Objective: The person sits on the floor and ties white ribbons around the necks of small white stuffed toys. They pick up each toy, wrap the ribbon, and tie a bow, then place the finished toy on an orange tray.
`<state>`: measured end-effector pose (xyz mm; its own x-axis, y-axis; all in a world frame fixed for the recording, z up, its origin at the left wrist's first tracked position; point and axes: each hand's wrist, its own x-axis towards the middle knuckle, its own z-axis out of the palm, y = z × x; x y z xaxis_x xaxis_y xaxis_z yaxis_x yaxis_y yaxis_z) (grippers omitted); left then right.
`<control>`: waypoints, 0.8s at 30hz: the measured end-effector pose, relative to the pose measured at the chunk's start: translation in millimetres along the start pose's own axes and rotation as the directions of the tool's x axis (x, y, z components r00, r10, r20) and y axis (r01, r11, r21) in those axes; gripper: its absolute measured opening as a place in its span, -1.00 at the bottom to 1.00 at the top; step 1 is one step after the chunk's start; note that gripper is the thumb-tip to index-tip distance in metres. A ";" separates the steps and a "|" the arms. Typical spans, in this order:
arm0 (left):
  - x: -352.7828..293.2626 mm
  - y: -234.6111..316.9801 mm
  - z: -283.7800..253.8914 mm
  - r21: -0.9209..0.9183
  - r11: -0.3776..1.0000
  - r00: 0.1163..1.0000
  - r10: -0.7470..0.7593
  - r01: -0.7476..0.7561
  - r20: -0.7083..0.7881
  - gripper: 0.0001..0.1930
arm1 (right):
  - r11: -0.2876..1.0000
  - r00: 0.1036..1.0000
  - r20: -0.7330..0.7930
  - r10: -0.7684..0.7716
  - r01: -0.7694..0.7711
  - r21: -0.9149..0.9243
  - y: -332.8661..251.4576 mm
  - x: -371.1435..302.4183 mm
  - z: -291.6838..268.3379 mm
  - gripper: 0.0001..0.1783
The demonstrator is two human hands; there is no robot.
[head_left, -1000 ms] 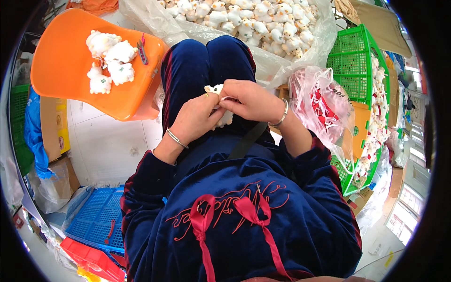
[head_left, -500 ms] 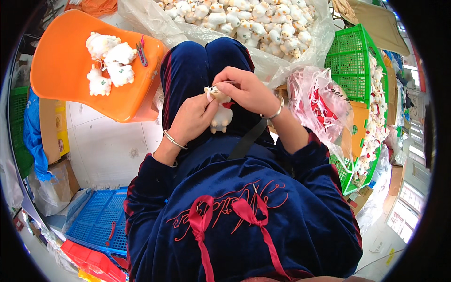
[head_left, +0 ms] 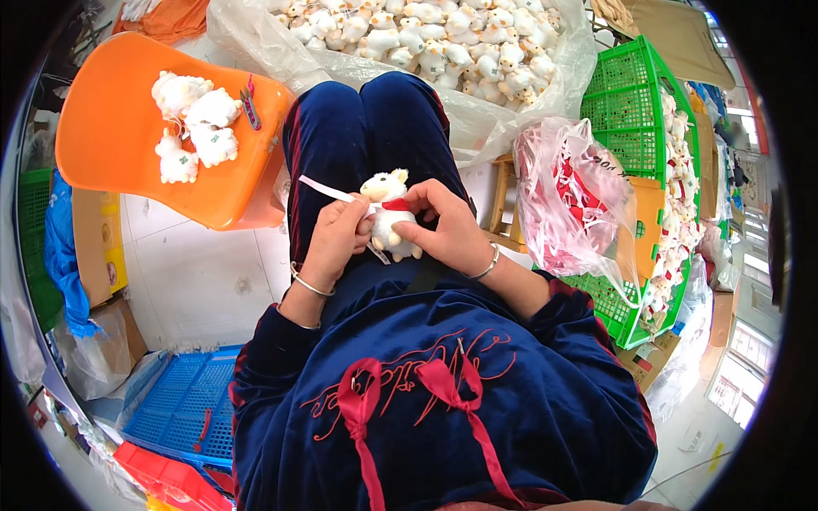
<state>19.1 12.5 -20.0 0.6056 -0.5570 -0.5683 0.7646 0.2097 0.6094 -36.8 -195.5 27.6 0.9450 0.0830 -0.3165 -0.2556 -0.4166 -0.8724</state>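
Above my lap, a small white plush animal (head_left: 388,223) stands upright between my hands, its cream face turned to the left. Around its neck is a red piece (head_left: 396,204), perhaps a bow or scarf. My left hand (head_left: 334,238) is closed on a white ribbon (head_left: 322,186) at the toy's neck; one end sticks out to the upper left. With fingertips at the red piece and thumb on the belly, my right hand (head_left: 445,228) grips the plush from its right side. My fingers hide where ribbon and neck meet.
An orange chair (head_left: 111,128) at left bears several white plush toys (head_left: 213,109) and small thread snips (head_left: 250,106). Ahead lies a big clear bag (head_left: 247,43) full of plush toys. At right are a bag of red-and-white ribbons (head_left: 575,200) and a green basket (head_left: 626,111).
The plush has come lower and turned more upright, its face now showing. My right hand has moved from its head to its side, and a ribbon end now sticks out by my left hand.
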 end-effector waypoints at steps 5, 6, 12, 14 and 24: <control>-2.0 -12.0 2.9 -0.065 0.998 0.998 -0.017 0.013 -0.057 -0.74 | 0.966 0.968 -0.054 -0.247 0.241 -0.088 8.3 -10.4 7.9 -0.45; -0.9 -12.5 1.3 -0.050 0.999 0.999 -0.017 0.015 -0.043 -0.74 | 0.959 0.962 -0.054 -0.267 0.259 -0.114 12.9 -8.8 10.2 -0.47; 1.2 -8.4 6.4 0.085 0.996 0.997 0.033 -0.027 -0.067 -0.68 | 0.860 0.862 -0.119 -0.493 0.461 -0.220 30.7 -2.8 17.7 -0.54; 3.0 -9.9 7.6 0.133 0.989 0.994 0.074 -0.063 -0.077 -0.69 | 0.826 0.842 -0.101 -0.530 0.485 -0.289 22.8 -0.8 16.3 -0.54; 11.5 5.4 18.3 0.735 0.476 0.858 0.426 -0.483 0.287 -0.65 | 0.791 0.777 -0.152 -0.610 0.586 -0.177 9.5 -2.1 8.2 -0.74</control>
<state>26.2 -7.4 -13.2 0.7822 -0.6192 -0.0689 -0.0902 -0.2220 0.9709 -42.9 -192.2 16.9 0.9216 0.1811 0.3433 0.3881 -0.4410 -0.8093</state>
